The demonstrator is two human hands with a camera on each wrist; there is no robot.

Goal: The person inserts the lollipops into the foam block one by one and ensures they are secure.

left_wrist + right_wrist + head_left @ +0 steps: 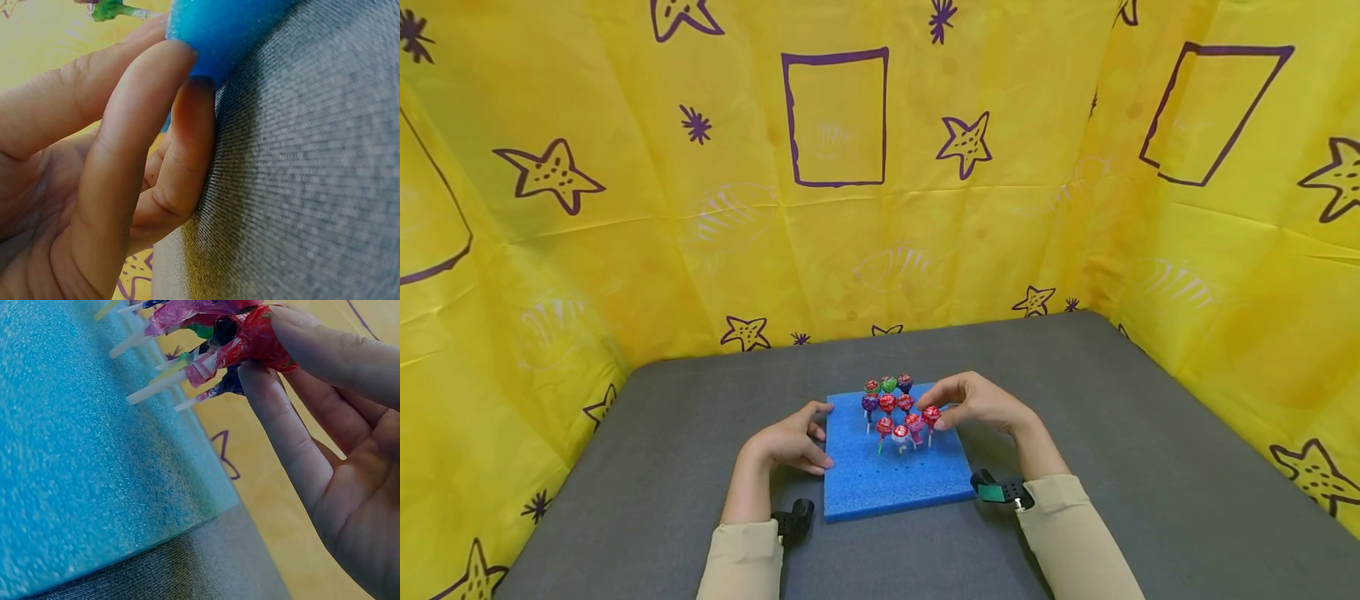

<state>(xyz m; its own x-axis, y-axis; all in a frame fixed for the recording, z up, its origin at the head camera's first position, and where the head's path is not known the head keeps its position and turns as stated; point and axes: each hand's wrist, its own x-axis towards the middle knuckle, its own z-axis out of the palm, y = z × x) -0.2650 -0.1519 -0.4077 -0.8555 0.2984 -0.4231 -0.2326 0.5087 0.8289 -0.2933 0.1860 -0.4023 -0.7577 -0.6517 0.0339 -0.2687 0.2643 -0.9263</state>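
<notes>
A blue foam board (895, 496) lies flat on the table, with several wrapped lollipops standing upright in it on their sticks. My right hand (981, 404) pinches the head of a red-wrapped lollipop (931, 414) between thumb and fingers at the right end of the front row. In the right wrist view this red lollipop (265, 340) has its white stick meeting the foam. Against the board's left edge rest the thumb and fingertips of my left hand (786, 440). The left wrist view shows those fingertips touching the side of the foam (231, 25).
Beside the held one stands a pink lollipop (913, 423), with red, green and purple ones behind. Small holes (895, 468) mark the foam in front. Under the board is a dark grey table (700, 442), enclosed by yellow patterned curtains (737, 233).
</notes>
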